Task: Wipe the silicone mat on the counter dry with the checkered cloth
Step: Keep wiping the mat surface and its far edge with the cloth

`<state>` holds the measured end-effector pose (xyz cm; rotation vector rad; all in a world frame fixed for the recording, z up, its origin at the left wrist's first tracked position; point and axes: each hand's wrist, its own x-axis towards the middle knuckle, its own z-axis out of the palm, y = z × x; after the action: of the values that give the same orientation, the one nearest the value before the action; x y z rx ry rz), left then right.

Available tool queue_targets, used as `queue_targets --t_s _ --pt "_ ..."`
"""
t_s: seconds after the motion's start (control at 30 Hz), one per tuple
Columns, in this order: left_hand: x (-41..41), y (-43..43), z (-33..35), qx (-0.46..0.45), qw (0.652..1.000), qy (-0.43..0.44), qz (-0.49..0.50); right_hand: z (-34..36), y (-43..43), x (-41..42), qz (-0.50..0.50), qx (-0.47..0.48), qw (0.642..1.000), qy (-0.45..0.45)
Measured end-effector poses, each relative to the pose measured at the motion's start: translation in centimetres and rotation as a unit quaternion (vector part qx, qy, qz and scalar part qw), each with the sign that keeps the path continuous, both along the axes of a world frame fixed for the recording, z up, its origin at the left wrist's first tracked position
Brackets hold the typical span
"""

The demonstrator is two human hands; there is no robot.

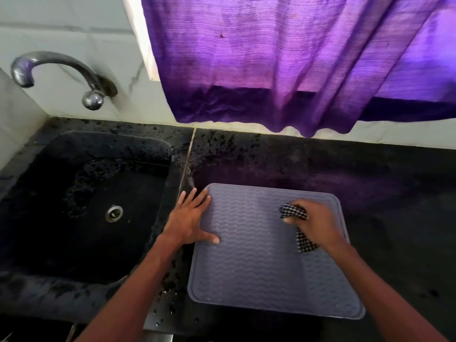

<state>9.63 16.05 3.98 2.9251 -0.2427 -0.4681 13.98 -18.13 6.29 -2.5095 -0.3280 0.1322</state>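
Observation:
A grey-blue silicone mat (259,262) with a wavy ridged surface lies flat on the dark counter (370,174), just right of the sink. My left hand (190,218) rests flat on the mat's upper left edge, fingers spread and straight. My right hand (313,223) grips a bunched black-and-white checkered cloth (304,243) and presses it onto the mat's upper right part. Most of the cloth is hidden under that hand; bits show at its fingers and below its palm.
A black sink (61,206) with a metal drain (114,213) sits to the left, a curved steel tap (49,62) on the wall above it. A purple curtain (283,58) hangs over the counter's back edge. Water drops dot the strip between sink and mat.

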Motion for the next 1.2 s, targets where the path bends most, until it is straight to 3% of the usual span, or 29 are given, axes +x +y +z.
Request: queue_targets --t_s 0.1,0.2,0.4,0.63,1.0,1.2 --pt "0.0 0.8 0.2 0.002 1.000 0.020 -0.011 0.0 6.3 0.1 0.073 0.015 0.997 0.003" --pt "0.3 0.9 0.9 0.029 0.998 0.039 -0.039 0.2 12.5 0.3 0.137 -0.033 0.990 0.009" --pt "0.4 1.7 1.0 0.050 0.997 0.037 -0.052 -0.4 19.5 -0.9 0.177 -0.089 0.980 0.014" --pt "0.4 1.3 1.3 0.065 0.996 0.025 -0.051 -0.9 18.6 -1.1 0.172 -0.158 0.972 -0.012" --pt "0.6 -0.6 2.2 0.139 0.988 0.045 -0.056 -0.6 9.4 -1.5 0.070 -0.214 0.974 0.004" --pt "1.1 -1.6 2.4 0.174 0.982 0.046 -0.059 0.3 11.1 -1.0 0.055 -0.155 0.986 -0.005"
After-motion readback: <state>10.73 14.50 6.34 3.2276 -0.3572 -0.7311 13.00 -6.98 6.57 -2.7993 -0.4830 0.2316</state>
